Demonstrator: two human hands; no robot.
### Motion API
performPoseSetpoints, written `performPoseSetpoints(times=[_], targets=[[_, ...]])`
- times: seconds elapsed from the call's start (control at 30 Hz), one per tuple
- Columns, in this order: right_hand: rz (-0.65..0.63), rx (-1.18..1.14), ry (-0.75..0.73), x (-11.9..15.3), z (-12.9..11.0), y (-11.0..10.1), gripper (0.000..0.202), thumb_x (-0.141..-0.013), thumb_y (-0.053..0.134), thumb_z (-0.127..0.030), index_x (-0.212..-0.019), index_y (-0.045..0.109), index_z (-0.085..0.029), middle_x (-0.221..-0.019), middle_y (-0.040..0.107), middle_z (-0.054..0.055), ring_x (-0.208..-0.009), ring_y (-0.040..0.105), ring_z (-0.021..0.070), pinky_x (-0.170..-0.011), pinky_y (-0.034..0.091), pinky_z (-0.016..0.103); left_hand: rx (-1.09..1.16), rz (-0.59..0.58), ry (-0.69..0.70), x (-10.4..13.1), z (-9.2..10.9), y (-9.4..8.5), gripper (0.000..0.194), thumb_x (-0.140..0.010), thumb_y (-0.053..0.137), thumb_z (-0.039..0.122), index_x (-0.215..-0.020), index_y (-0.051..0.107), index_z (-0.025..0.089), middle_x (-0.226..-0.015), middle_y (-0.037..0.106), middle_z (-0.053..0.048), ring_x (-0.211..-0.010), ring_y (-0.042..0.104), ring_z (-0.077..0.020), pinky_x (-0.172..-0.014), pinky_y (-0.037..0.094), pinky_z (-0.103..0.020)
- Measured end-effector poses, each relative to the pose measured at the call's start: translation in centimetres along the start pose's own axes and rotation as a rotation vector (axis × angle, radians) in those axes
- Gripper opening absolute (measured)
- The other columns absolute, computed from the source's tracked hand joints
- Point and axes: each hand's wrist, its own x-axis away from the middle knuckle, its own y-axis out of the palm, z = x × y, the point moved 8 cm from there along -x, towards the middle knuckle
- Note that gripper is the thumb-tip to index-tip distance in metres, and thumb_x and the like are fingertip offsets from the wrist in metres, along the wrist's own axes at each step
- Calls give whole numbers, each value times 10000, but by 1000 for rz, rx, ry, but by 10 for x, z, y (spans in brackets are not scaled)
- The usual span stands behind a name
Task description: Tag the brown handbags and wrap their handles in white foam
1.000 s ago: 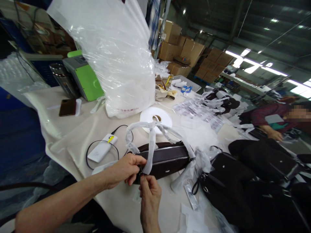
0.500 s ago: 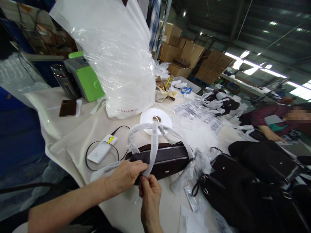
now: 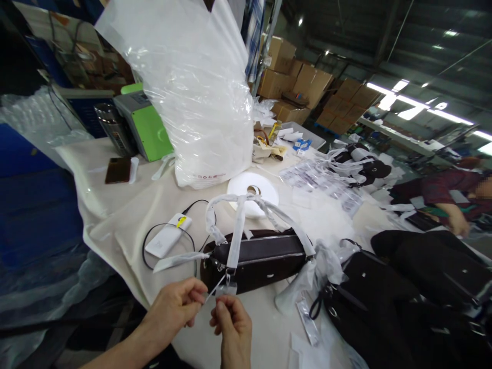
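Note:
A dark brown handbag lies on the cream-covered table, its handles wrapped in white film. My left hand, left of the bag's near end, pinches a thin white strip that runs up to a metal clasp on the bag. Below that clasp, my right hand has thumb and finger closed at the lower edge of a small clear plastic piece. Behind the bag lies a white roll of tape.
A white power bank with a black cable lies left of the bag. Beyond stand a large plastic bag, a green box and a flask. Black bags are piled at right, and a person's arm shows farther off.
My hands have come down off the wrapped strap and moved apart, the left one leftward. The white strip and clear piece now show between them. The view has shifted slightly.

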Motion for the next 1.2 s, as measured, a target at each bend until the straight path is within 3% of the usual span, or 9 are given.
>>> performPoseSetpoints(times=[0.1,0.27,0.43,0.53,0.83,1.07,1.2], targets=[[-66,-78,57,-6,5,10,280,-689,620,-427,-719,618,-149,-589,574,6,-456,470,86,-394,305,175,145,-24,-65,2,-5,9,242,-473,508,265,-686,526,152,-586,515,37,-411,481,-99,-437,342,-235],[-56,-134,75,-12,0,13,273,-655,648,-409,-638,568,-148,-486,452,-57,-395,322,51,-380,244,175,209,-60,-60,0,-9,22,231,-438,493,264,-641,516,157,-522,471,59,-394,462,-97,-419,326,-234],[-43,-122,120,-11,1,12,327,-601,659,-463,-608,537,-160,-428,358,-91,-391,250,47,-383,191,180,190,-118,-73,2,-6,29,269,-521,528,392,-637,523,150,-479,501,40,-404,491,-113,-419,361,-234],[-40,-118,123,-9,-2,9,334,-596,659,-469,-594,537,-158,-446,378,-79,-403,251,47,-394,190,187,213,-126,-118,4,-6,31,313,-566,514,457,-604,514,147,-472,501,41,-382,492,-104,-398,355,-218],[-31,-99,161,-11,3,7,326,-576,661,-455,-592,532,-156,-450,407,-74,-384,248,39,-378,168,188,283,-87,-163,3,-12,34,208,-536,506,359,-597,484,161,-471,525,58,-356,514,-102,-361,334,-193],[-23,-79,111,-11,-7,15,295,-544,665,-421,-531,518,-166,-471,471,-45,-443,409,83,-450,334,214,303,-92,-209,8,-7,33,283,-512,513,426,-607,479,162,-470,547,44,-373,554,-131,-376,375,-211],[-38,-85,159,-10,-6,16,300,-547,645,-441,-542,504,-176,-441,453,-57,-403,353,65,-428,299,205,337,-103,-190,6,-7,35,295,-550,491,451,-630,467,167,-487,557,45,-383,566,-127,-377,375,-200]])
